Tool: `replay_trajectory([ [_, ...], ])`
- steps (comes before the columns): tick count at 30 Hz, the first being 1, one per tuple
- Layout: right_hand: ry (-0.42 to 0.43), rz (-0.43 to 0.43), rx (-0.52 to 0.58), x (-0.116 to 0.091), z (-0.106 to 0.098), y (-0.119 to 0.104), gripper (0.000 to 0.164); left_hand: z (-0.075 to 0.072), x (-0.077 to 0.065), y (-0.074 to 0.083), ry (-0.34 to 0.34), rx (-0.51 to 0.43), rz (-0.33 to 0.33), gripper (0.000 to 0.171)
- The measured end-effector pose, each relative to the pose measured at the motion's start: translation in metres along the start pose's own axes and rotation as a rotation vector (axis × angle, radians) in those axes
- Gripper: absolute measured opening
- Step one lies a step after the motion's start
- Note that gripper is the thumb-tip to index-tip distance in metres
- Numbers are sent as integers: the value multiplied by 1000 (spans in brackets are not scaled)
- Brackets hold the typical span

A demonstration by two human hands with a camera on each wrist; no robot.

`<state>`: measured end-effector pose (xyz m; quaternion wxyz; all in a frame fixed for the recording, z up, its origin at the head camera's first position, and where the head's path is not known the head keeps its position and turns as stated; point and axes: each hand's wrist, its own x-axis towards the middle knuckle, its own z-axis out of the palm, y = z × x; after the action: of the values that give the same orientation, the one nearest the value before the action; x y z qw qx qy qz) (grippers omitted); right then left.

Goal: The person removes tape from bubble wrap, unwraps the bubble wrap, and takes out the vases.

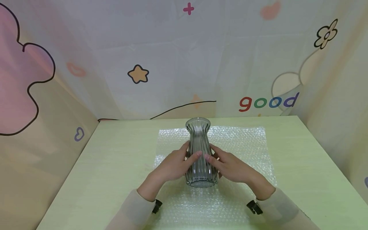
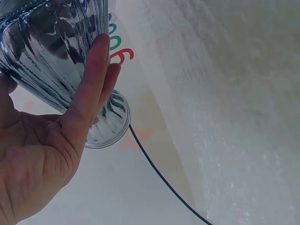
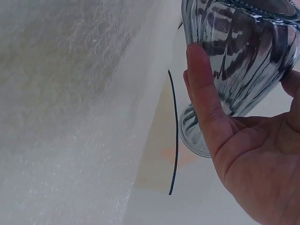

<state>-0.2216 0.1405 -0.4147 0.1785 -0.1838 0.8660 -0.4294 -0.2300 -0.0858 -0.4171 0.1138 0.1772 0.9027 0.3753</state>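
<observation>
A ribbed, grey-tinted glass vase (image 1: 200,172) with a flared rim is held between both hands at the middle of the head view, its base tilted toward me. My left hand (image 1: 174,163) grips its left side, thumb across the front and fingers round the back. On the other side my right hand (image 1: 231,165) grips it the same way. Both wrist views show the vase (image 2: 47,47) (image 3: 234,51) from below, with fingers along its wall. Beneath it in the head view lies a sheet of bubble wrap (image 1: 201,207).
The bubble wrap covers the middle of a pale green table (image 1: 115,159). A printed cloth (image 1: 172,64) with a star and the word "good" hangs behind the table and along both sides. Black clips (image 1: 254,207) show at the sleeve cuffs.
</observation>
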Motion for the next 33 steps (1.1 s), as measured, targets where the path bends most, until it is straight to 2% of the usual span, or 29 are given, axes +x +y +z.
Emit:
replay_trajectory([
  [21,56,-27,26,3,-1,-1,78,1,-1,-1,50,-58,17,95],
  [33,91,-79,-24,3,-1,0,81,1,-3,-2,57,-124,51,92],
])
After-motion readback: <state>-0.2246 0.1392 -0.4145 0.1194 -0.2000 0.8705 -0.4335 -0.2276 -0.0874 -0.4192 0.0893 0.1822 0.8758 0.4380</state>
